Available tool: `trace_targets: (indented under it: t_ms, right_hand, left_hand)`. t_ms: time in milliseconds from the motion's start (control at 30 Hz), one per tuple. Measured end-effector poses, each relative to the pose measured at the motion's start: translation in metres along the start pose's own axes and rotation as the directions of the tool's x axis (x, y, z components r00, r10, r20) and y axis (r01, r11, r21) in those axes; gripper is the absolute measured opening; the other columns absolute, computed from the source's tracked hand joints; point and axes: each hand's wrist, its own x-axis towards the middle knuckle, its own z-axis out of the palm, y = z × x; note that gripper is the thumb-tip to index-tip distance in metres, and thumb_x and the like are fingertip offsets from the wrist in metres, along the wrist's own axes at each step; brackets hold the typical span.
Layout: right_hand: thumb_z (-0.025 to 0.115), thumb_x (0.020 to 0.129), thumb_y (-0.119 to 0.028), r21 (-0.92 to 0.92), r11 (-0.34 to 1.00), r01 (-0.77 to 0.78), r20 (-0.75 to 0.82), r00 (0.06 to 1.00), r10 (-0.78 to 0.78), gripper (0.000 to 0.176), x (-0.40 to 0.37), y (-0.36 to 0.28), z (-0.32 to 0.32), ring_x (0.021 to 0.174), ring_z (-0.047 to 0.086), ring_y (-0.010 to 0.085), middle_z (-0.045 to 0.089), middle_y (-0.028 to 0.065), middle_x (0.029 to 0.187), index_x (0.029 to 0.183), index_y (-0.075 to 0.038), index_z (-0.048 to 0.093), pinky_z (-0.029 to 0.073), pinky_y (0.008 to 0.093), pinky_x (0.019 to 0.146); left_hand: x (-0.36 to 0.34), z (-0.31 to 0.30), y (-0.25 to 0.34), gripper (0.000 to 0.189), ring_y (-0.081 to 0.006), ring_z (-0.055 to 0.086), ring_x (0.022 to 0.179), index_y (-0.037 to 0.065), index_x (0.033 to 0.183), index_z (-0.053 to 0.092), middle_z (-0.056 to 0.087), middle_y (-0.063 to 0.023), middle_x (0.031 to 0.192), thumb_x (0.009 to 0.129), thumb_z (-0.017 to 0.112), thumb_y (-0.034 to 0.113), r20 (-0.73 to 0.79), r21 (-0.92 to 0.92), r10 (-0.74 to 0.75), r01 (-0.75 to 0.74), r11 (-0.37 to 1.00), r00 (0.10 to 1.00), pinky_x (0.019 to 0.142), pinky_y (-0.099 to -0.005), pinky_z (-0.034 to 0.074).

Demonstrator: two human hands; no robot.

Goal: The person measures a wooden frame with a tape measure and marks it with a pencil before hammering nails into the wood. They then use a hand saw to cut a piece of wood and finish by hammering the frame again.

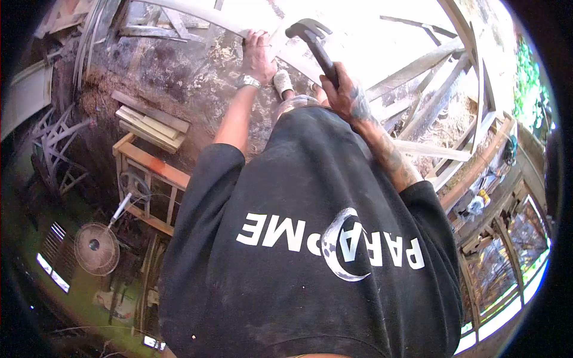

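Note:
My right hand (pixel 341 95) is wrapped round the dark handle of a claw hammer (pixel 311 37). The hammer is raised, its head up and to the left, its claw pointing right. My left hand (pixel 259 56) grips a pale wooden strip (pixel 209 13), with the fingers bent over it. Another wooden piece (pixel 298 65) runs down to the right, between my two hands. Strong glare washes out the wood near my left fingers, so how the pieces meet there is hard to see. My feet (pixel 283 82) are on the dirty floor below.
Wooden frames (pixel 418 89) lean and lie on the right. Stacked boards (pixel 149 128) lie beside an orange-brown wooden frame (pixel 158 167) on the left. A standing fan (pixel 96 247) is at lower left. Cluttered timber and plastic (pixel 477 203) line the right side.

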Motion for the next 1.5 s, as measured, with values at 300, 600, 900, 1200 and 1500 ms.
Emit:
trace_targets:
  t_ms: [300, 600, 900, 1200, 1500]
  right_hand:
    - [0.064, 0.093, -0.012, -0.081, 0.930, 0.358, -0.146, 0.919, -0.366, 0.029, -0.004, -0.007, 0.035, 0.071, 0.069, 0.0392, 0.066, 0.0220, 0.080, 0.116, -0.002, 0.049, 0.053, 0.0465, 0.060]
    - [0.061, 0.098, -0.014, -0.099, 0.911, 0.401, -0.270, 0.870, -0.412, 0.017, -0.019, -0.051, 0.017, 0.066, 0.064, 0.0204, 0.064, 0.0134, 0.078, 0.103, 0.001, 0.055, 0.049, 0.0335, 0.057]
    - [0.059, 0.097, -0.015, -0.181, 0.974, 0.136, -0.038, 0.989, -0.145, 0.020, 0.017, 0.011, 0.051, 0.065, 0.066, 0.0305, 0.064, 0.0181, 0.073, 0.109, -0.002, 0.051, 0.050, 0.0432, 0.057]
    - [0.059, 0.097, -0.012, -0.118, 0.916, 0.384, -0.151, 0.905, -0.399, 0.015, -0.007, 0.020, 0.065, 0.061, 0.061, 0.0300, 0.059, 0.0195, 0.071, 0.099, -0.001, 0.050, 0.047, 0.0413, 0.054]
    - [0.059, 0.099, -0.019, -0.019, 0.859, 0.512, -0.473, 0.752, -0.459, 0.020, -0.013, -0.055, 0.040, 0.052, 0.052, 0.0148, 0.052, 0.0048, 0.060, 0.092, -0.002, 0.051, 0.042, 0.0302, 0.048]
  left_hand:
    - [-0.009, 0.013, -0.012, 0.057, -0.0330, 0.038, 0.133, 0.005, 0.127, 0.056, 0.047, -0.0160, 0.132, 0.073, 0.068, 0.016, 0.021, 0.049, 0.004, -0.005, 0.999, 1.000, 0.123, -0.0441, 0.020]
    - [-0.014, 0.033, -0.026, 0.066, -0.0366, 0.032, 0.139, 0.003, 0.136, 0.046, 0.045, -0.0175, 0.137, 0.076, 0.066, 0.021, -0.054, -0.087, -0.059, 0.054, 0.995, 0.997, 0.122, -0.0490, 0.020]
    - [-0.006, 0.024, -0.024, 0.063, -0.0335, 0.031, 0.143, 0.003, 0.138, 0.044, 0.044, -0.0165, 0.141, 0.080, 0.065, 0.018, 0.067, 0.071, -0.096, 0.091, 0.993, 0.993, 0.122, -0.0501, 0.021]
    - [-0.010, 0.009, -0.012, 0.059, -0.0392, 0.032, 0.140, -0.004, 0.130, 0.045, 0.044, -0.0215, 0.137, 0.077, 0.066, 0.013, -0.017, -0.030, -0.093, 0.092, 0.995, 0.996, 0.121, -0.0463, 0.024]
    - [-0.008, 0.006, -0.011, 0.058, -0.0382, 0.034, 0.139, -0.005, 0.130, 0.047, 0.046, -0.0227, 0.136, 0.075, 0.062, 0.009, -0.054, -0.114, -0.087, 0.080, 0.990, 0.995, 0.121, -0.0428, 0.024]
